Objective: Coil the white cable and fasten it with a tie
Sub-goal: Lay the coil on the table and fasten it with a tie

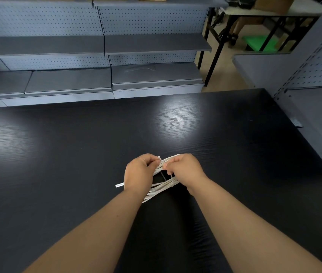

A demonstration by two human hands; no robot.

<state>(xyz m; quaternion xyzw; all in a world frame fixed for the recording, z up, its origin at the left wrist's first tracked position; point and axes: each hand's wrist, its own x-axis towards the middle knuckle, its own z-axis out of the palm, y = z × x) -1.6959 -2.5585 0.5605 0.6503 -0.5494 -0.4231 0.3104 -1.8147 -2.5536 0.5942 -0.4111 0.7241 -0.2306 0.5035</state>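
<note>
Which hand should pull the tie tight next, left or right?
Probably the right hand: it pinches what looks like the tail of the tie beside the cable. The left hand holds the tie's head end, better for steadying.

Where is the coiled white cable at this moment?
In the head view, the coiled white cable is low and centre, over the black wood-grain table, gripped at its far end by the left hand and right hand.

Cable [162,189] between two hands at the table's [77,144] near middle.
Left hand [139,172] grips its left side, right hand [185,170] its right; shelving [97,46] stands behind the table.
</note>
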